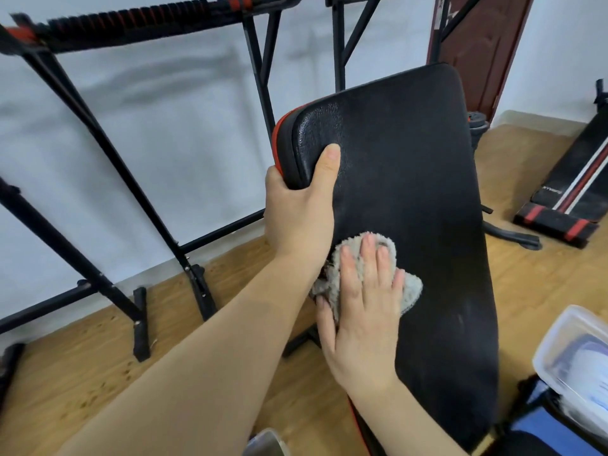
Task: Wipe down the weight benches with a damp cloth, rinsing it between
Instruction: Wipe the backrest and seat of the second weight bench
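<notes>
A black padded weight bench (411, 179) with a red edge runs from the lower middle up to the centre right. My left hand (296, 209) grips the pad's left upper edge, thumb lying on the top surface. My right hand (362, 311) presses a grey fluffy cloth (409, 291) flat on the pad, fingers straight and spread. The cloth bunches out from under the fingers on both sides.
A black metal rack (108, 153) with a red-and-black bar stands along the white wall at left. A second bench (572, 192) lies on the wood floor at right. A clear plastic container (572, 353) sits at the lower right edge. A brown door (477, 44) is behind.
</notes>
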